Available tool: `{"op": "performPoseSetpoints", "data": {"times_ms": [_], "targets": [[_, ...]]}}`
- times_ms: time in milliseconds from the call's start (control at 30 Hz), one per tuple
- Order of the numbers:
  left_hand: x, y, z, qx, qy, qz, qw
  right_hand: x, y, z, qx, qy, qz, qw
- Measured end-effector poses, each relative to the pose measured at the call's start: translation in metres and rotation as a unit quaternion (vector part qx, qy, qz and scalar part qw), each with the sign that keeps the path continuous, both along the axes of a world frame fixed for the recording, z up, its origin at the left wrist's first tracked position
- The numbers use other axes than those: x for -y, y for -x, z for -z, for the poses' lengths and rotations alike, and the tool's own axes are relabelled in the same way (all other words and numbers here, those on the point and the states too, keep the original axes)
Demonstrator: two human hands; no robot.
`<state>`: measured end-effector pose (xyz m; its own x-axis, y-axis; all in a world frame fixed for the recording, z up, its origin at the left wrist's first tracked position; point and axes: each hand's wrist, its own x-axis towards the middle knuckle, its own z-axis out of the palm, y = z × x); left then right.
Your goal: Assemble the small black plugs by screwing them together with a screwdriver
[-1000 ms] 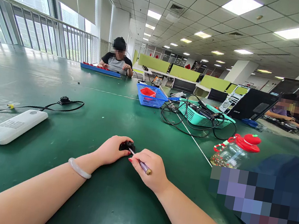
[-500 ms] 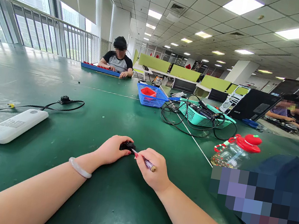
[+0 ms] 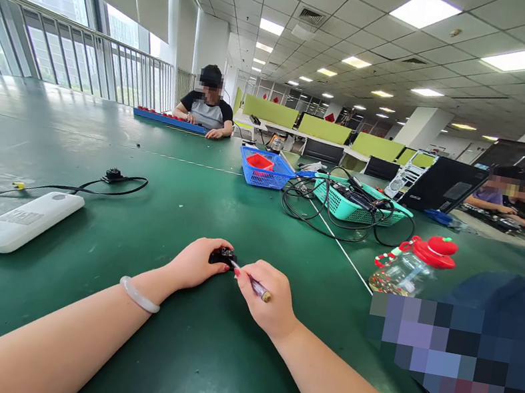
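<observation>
Black part [image 3: 223,255] stays pinched in your left hand [image 3: 196,263]; your right hand [image 3: 271,299], gripping a slim tool [image 3: 258,288], now sits farther right, apparently working the part's edge.

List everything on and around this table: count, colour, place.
Device: one, black, centre
Tool: one, purplish, centre
Table: one, green, foreground
Box: one, white, left
Cables: several, mostly black, scattered
Basket: one, blue, middle
Tub: one, red, in basket
Second basket: one, turquoise, middle right
Rack: one, white, back right
Panel: one, black, back right
Bottle: one, clear, right
Cloth: one, navy, right
Long tray: one, blue, back
People: three, mixed clothing, background
Left hand: one, bare, centre
Right hand: one, bare, centre
</observation>
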<state>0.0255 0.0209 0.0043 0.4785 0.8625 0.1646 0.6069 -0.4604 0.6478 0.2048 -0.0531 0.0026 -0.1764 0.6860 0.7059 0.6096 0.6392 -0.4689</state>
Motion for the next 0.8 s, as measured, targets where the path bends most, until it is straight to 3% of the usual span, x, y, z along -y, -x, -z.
{"op": "performPoseSetpoints", "data": {"times_ms": [467,800], "targets": [[-0.0005,0.0004,0.0012,-0.008,-0.007,-0.001,1.000,-0.0002,-0.0018,-0.0030,0.008,0.005,0.024,1.000],[-0.0004,0.0010,0.0015,-0.006,-0.011,-0.001,1.000,0.0016,0.0018,-0.0028,0.055,0.007,-0.053,0.997]]}}
